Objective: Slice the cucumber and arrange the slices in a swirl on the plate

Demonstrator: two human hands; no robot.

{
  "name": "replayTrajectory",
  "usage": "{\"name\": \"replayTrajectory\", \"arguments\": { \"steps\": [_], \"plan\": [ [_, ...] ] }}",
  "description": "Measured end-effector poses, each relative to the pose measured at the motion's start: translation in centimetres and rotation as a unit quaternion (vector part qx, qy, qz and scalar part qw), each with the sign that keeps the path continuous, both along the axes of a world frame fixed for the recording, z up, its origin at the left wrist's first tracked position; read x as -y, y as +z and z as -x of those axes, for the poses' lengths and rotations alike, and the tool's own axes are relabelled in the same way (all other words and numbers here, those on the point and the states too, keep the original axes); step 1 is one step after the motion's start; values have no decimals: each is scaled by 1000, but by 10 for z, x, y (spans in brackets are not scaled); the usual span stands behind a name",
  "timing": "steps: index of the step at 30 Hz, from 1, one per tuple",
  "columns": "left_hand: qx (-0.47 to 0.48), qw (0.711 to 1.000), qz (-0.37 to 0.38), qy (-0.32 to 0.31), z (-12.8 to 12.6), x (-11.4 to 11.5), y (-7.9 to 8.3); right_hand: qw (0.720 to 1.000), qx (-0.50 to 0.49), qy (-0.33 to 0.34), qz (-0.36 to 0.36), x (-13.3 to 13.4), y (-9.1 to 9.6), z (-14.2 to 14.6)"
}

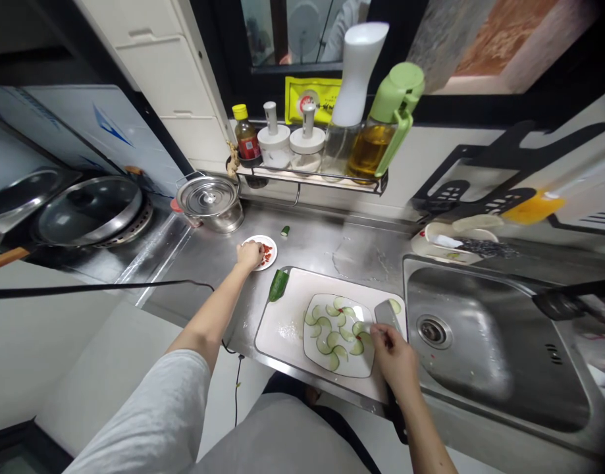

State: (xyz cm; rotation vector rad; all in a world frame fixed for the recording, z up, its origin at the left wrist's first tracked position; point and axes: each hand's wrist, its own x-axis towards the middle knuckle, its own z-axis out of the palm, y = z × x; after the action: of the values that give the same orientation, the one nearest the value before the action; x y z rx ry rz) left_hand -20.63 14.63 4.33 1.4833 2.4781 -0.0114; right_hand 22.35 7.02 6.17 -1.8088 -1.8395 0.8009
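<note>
My left hand (pixel 251 255) reaches over a small white plate (pixel 271 263), its fingers closed at the small red pieces (pixel 266 253) there. Whether a piece is between the fingertips is hidden. My right hand (pixel 395 359) is closed in a pinch by the right edge of a square plate (pixel 312 352); I cannot make out what it holds, if anything. Curved cucumber slices (pixel 333 340) form swirls on that plate, with red bits at some centres. Below it lies a white cutting board (pixel 281 329). A knife (pixel 387 314) lies along the board's right side, partly hidden by my right hand.
A cucumber piece (pixel 278 286) rests at the board's left edge, and a cucumber end (pixel 285 231) behind it. To the right is a sink (pixel 480 368). A lidded pot (pixel 208 204) stands back left. A condiment rack (pixel 322 181) hangs above the counter.
</note>
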Motion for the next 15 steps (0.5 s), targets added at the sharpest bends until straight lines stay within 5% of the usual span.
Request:
{"name": "replayTrajectory", "arguments": {
  "steps": [15],
  "plan": [
    [-79, 986, -5, -146, -6, 5, -4, 1000, 7, 1, -6, 4, 3, -1]
  ]
}}
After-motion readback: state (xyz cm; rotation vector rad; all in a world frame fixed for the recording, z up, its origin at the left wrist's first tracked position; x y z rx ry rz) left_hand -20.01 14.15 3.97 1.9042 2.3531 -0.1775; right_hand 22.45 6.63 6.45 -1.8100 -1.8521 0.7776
